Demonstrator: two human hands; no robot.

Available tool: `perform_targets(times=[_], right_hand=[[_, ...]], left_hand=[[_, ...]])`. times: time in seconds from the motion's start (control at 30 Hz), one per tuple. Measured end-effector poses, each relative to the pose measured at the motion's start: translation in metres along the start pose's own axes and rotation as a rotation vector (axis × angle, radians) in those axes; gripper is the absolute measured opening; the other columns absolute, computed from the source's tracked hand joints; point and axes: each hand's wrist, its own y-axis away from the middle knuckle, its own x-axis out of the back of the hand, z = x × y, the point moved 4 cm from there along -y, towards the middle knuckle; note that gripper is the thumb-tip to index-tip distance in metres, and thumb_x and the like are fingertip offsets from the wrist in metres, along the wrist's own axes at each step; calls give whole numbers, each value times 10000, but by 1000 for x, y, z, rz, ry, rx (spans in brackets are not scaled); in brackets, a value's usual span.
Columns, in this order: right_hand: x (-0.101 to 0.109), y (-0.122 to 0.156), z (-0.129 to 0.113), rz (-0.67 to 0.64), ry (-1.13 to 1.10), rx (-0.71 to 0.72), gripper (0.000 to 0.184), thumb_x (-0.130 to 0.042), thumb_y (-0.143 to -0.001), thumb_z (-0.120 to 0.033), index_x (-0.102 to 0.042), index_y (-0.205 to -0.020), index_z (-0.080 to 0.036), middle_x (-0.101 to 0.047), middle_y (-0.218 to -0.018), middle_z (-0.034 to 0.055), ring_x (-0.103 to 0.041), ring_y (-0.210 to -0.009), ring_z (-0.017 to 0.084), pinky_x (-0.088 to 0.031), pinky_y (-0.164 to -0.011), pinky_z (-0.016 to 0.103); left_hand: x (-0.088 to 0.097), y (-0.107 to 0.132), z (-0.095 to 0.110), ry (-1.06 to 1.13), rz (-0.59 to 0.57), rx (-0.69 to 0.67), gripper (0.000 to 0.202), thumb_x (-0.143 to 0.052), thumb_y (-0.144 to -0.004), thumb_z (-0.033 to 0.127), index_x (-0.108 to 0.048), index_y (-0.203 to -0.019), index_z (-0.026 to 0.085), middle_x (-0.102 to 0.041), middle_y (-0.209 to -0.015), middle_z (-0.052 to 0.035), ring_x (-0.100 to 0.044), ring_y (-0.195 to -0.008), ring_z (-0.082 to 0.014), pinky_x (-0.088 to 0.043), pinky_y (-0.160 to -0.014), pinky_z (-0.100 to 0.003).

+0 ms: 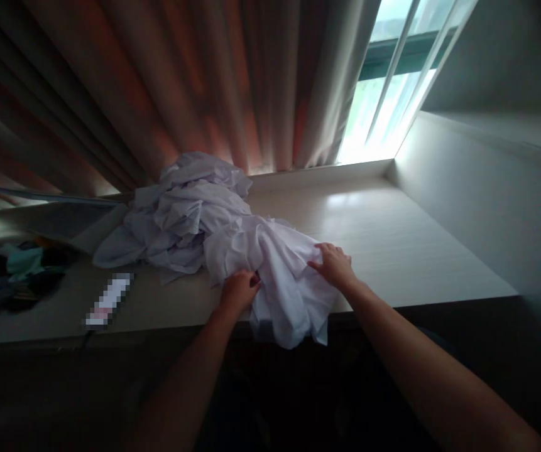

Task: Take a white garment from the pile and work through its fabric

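Note:
A crumpled white cloth [279, 270] lies in front of me, its lower end hanging over the front edge of the counter [421, 251]. At its left side is my left hand [239, 292], thumb and fingers curled in a pinch on the fabric. My right hand [335, 265] rests on the cloth's right edge, its thumb and fingers apart. Behind and to the left, a larger heap of white cloth [180, 207] touches this piece. Whether they are separate pieces, and what kind of items they are, I cannot tell.
At the far left lies a pile of dark and pale green fabric [25, 267]. A pixelated oblong item [110, 301] is near the front edge. Long curtains [232, 81] hang behind the counter, beside a bright window [387, 81]. A pale wall [477, 188] bounds the right side.

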Motion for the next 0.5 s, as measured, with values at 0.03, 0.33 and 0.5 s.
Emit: perform_targets(times=[0.03, 0.33, 0.5], right_hand=[[-1, -1, 6, -13, 29, -8, 210, -645, -920, -306, -708, -1088, -197, -658, -1306, 163, -569, -1234, 377, -433, -1004, 582], [41, 52, 15, 107, -319, 144, 228, -423, -1023, -335, -603, -1067, -202, -710, -1006, 109, -654, -930, 238, -506, -848, 374], [16, 139, -45, -226, -344, 665, 201, -491, -904, -102, -631, -935, -243, -695, -939, 16, -654, -960, 201, -317, -1187, 508]], left_hand=[[3, 1, 0, 12, -21, 11, 100, -677, -839, 289, -721, -824, 201, -716, -947, -121, -667, -986, -319, -457, -944, -434], [33, 47, -11, 202, -244, 81, 328, -681, -799, 442, -639, -584, 197, -603, -546, -18, -557, -529, -184, -359, -526, -261], [33, 57, -1, 605, 131, 227, 398, -663, -832, 598, -662, -817, 200, -692, -758, -72, -672, -756, -247, -473, -579, -271]])
